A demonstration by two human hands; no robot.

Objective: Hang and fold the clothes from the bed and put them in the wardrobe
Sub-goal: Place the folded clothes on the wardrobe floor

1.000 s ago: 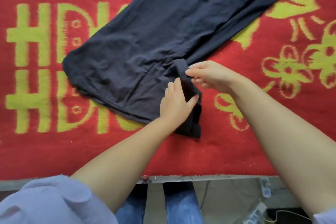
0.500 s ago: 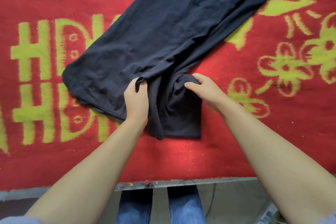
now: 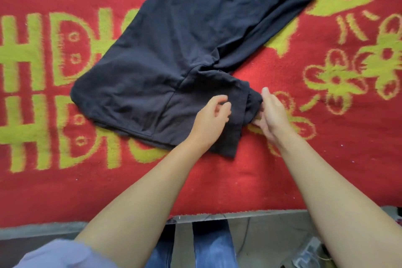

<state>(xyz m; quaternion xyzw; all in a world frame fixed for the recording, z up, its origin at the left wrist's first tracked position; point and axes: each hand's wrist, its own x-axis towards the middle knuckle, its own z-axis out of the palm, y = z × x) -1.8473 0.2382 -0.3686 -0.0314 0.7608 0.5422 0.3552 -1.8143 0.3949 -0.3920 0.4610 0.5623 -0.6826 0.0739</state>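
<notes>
Head view, garment: a dark navy, soft knit T-shirt [image 3: 195, 35] lies flat and diagonal on the bed, its body running up to the top right, its near end towards the person.
Head view, bed cover: a red plush blanket with yellow-green letters and flowers [image 3: 326, 159] carries the shirt; its near edge ends at a grey bed frame [image 3: 217, 216].
Head view, sleeve: the dark short sleeve [image 3: 232, 115] is folded back over the near right corner of the shirt; a bunch of cloth sticks out from under it on the right.
Head view, left hand: the left hand [image 3: 212, 115] sits on the folded sleeve, fingers loosely curled; whether the fingertips pinch cloth or only rest on it, cannot tell.
Head view, right hand: the right hand [image 3: 268, 113] stands on edge with straight fingers against the bunched cloth, touching it, not gripping.
Head view, other: blue denim legs [image 3: 213, 248] and a pale lilac sleeve cuff [image 3: 61, 254] show at the bottom.
Step (judgement): squaring the sleeve fold before folding the body.
Risk 1: the bunch under the sleeve probably stays trapped if pressed flat as is; cause, tucking without first drawing the layer out. Result, a lumpy fold.
Risk 2: soft knit on plush pile is likely to drag; a sideways push from the right hand could shift the sleeve fold or skew the lower layer.
Risk 3: if the left hand lifts early, the sleeve may spring open.
Risk 4: the shirt lies askew to the bed edge; later folds may come out crooked.
</notes>
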